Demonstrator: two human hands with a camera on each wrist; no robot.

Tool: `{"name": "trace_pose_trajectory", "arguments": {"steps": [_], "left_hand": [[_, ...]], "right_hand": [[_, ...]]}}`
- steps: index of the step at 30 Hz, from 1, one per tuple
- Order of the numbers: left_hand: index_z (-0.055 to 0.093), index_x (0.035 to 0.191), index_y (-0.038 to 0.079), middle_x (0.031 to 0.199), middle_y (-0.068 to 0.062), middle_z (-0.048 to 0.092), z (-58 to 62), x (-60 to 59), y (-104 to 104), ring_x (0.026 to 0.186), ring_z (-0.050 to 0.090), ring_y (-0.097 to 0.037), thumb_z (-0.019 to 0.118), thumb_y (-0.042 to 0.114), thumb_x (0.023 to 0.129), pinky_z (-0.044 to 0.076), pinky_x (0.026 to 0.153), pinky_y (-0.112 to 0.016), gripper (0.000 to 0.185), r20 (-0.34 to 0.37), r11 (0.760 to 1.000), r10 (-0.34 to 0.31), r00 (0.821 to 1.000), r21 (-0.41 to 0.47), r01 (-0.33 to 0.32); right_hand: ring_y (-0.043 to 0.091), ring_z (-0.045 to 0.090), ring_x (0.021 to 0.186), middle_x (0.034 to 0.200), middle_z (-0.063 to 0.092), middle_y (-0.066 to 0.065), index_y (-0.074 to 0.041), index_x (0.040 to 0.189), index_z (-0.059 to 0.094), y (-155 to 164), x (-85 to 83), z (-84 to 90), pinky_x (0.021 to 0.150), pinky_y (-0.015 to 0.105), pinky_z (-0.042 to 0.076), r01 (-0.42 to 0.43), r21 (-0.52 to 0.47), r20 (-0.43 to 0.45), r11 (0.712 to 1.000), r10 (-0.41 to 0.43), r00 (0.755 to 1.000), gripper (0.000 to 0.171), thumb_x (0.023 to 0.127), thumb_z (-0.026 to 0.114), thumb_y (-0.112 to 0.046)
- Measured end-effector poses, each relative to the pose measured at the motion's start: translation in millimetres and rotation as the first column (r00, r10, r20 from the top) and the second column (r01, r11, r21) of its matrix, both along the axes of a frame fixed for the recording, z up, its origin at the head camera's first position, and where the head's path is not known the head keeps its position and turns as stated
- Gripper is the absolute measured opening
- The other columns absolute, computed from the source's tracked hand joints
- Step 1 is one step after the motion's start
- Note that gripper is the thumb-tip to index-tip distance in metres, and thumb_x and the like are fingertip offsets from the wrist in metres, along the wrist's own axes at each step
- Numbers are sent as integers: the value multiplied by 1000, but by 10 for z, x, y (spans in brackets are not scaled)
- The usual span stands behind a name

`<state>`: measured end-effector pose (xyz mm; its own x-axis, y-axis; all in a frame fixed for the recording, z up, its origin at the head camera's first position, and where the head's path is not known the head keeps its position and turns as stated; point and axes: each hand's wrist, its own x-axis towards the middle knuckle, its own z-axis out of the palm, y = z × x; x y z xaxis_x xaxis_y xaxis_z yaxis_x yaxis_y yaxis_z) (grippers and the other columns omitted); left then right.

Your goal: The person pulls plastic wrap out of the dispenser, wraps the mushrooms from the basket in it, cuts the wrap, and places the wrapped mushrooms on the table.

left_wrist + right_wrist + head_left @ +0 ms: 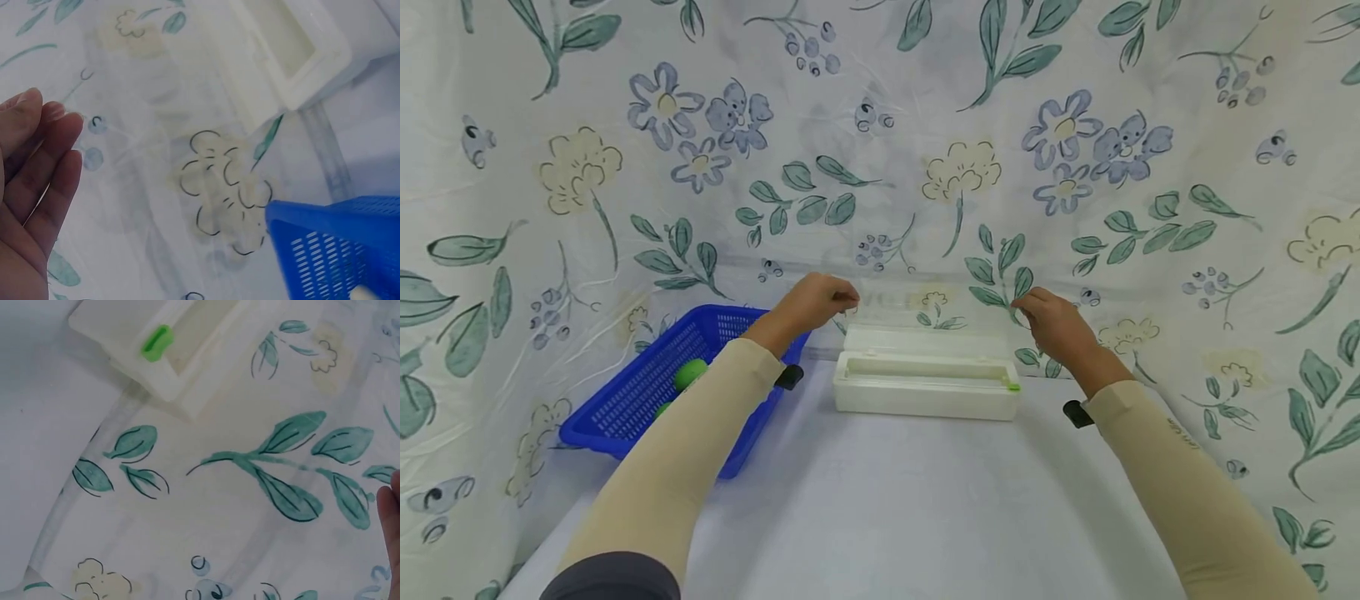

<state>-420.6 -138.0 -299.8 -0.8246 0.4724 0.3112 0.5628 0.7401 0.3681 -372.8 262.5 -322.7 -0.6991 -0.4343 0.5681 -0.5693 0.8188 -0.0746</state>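
A white cling film dispenser (927, 398) stands on the table with its lid (925, 340) raised at the back and a green cutter slider (1013, 387) at its right end. Clear cling film (895, 300), hard to make out against the patterned cloth, stretches up behind the box between both hands. My left hand (812, 302) pinches its left side between thumb and fingertips, up and left of the box. On the other side, my right hand (1060, 329) pinches the film's right side. The right wrist view shows only that hand's fingers (390, 531) at the edge.
A blue perforated basket (602, 421) stands at the left, partly behind the left forearm, with green round things (689, 373) inside. Flowered cloth (887, 150) rises behind the white table (917, 508).
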Motion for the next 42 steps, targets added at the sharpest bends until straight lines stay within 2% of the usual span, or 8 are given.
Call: {"name": "trace_pose_trajectory", "arguments": {"steps": [5, 11, 17, 24, 33, 42], "left_hand": [[74, 108, 7, 101, -6, 71, 122, 35, -19, 93, 66, -21, 65, 13, 95, 53, 82, -37, 17, -29, 1000, 12, 1000, 17, -12], [74, 107, 7, 101, -6, 71, 254, 66, -28, 90, 66, -20, 66, 11, 94, 53, 80, -36, 16, -69, 999, 6, 998, 37, -4], [74, 107, 6, 102, -7, 71, 386, 130, -11, 89, 66, -20, 65, 9, 94, 53, 80, -36, 16, -99, 999, -5, 995, 36, 9], [74, 108, 6, 103, -8, 71, 504, 195, -22, 91, 66, -22, 65, 10, 94, 53, 81, -37, 17, -124, 1000, 1, 992, 22, 2], [74, 108, 7, 103, -7, 71, 593, 288, -54, 91, 66, -20, 65, 8, 94, 53, 81, -36, 16, -159, 998, -28, 987, 58, 38], [73, 110, 6, 106, -8, 71, 739, 438, -94, 95, 67, -21, 64, 9, 95, 53, 83, -36, 18, -198, 997, -61, 978, 34, 69]], "right_hand": [[30, 65, 91, 100, 60, 13, 2, 108, 66, 12, 28, 138, 76, 37, 55, -53, 18, -94, 998, 54, 994, 19, 92, 60, 9], [32, 65, 88, 97, 62, 15, 5, 106, 66, 30, 52, 277, 73, 38, 56, -123, 27, -184, 992, 126, 975, 20, 88, 61, 13], [32, 67, 86, 95, 63, 15, 4, 102, 67, 59, 62, 391, 72, 39, 56, -129, 33, -247, 991, 133, 960, 21, 85, 63, 17], [33, 67, 89, 97, 64, 16, 5, 104, 68, 44, 87, 532, 74, 41, 56, -127, 13, -280, 992, 125, 952, 21, 86, 64, 15], [33, 66, 86, 96, 65, 16, 5, 103, 68, 62, 176, 657, 72, 41, 56, -163, -3, -326, 987, 154, 933, 19, 87, 63, 14], [33, 67, 85, 97, 65, 15, 4, 104, 68, 71, 230, 735, 70, 40, 56, -160, -10, -349, 987, 147, 925, 19, 88, 63, 13]]}}
